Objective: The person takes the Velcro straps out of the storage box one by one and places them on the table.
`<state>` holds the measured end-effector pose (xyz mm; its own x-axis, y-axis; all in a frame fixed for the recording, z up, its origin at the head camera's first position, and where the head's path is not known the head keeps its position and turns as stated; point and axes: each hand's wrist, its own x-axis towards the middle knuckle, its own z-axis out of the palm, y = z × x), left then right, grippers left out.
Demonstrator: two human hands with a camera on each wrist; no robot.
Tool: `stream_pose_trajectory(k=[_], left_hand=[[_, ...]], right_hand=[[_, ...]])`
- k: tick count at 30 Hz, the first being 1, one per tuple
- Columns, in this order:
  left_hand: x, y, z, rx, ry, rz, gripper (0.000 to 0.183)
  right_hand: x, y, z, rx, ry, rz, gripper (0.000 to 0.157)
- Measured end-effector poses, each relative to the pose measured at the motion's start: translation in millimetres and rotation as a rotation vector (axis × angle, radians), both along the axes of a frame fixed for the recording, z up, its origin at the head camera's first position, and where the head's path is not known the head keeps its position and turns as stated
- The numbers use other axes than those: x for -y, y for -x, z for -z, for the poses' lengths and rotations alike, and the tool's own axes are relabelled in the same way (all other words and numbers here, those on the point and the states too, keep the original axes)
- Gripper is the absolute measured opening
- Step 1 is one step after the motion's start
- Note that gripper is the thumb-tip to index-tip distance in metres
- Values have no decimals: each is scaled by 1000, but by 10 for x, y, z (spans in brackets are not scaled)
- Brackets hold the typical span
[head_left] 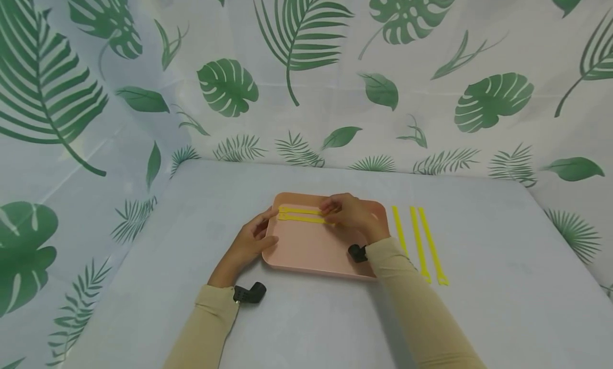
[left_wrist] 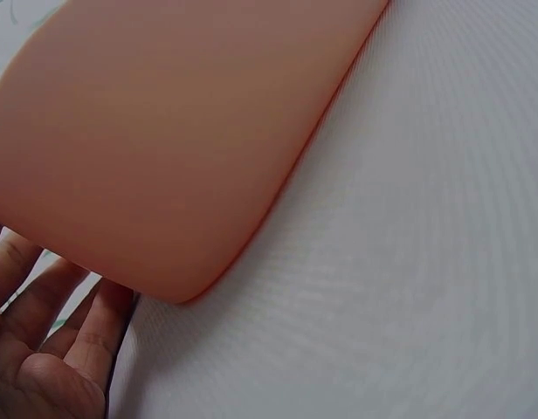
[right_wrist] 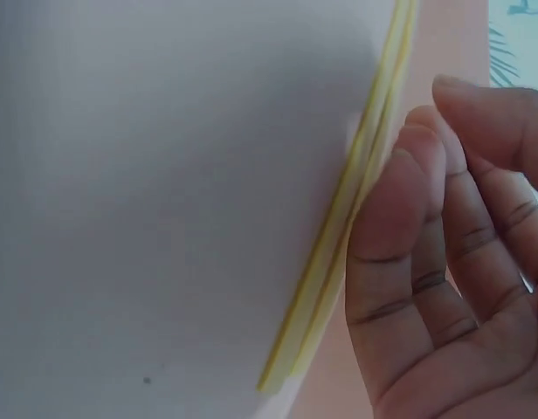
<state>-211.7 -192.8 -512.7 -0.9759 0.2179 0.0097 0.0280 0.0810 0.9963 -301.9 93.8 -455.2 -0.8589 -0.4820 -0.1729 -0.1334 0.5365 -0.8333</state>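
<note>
A shallow pink tray (head_left: 306, 246) sits before me on the table. Two thin yellow straps (head_left: 300, 218) with slotted ends lie side by side along its far side. My left hand (head_left: 246, 245) holds the tray's left edge, thumb at the rim and fingers farther back; the left wrist view shows its fingertips partly hidden behind the tray wall (left_wrist: 164, 157). Over the right part of the straps hovers my right hand (head_left: 351, 214), its fingers bent loosely. In the right wrist view these fingers (right_wrist: 387, 218) are right beside the straps (right_wrist: 326, 253), with nothing seen pinched between them.
Three more yellow straps (head_left: 421, 244) lie lengthwise on the white table (head_left: 498, 284), just right of the tray. A white cloth with green leaves (head_left: 227, 87) hangs behind and at the sides. Each wrist wears a small black camera (head_left: 250, 293).
</note>
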Motion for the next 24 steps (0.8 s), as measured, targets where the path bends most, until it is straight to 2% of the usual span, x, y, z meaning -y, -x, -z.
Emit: stream_pose_trajectory(k=[10,18,24], left_hand=[[-11,-3,-7,17,-2,-9,74],[-11,7,11,9,-10,2,72],[5,3,12,4,-2,7,72]], right_hand=[[54,44,73,-97,-61,-29,17],[72,41,71,-85,-87,-33,16],[74,9,56,-114,-131,-54,16]])
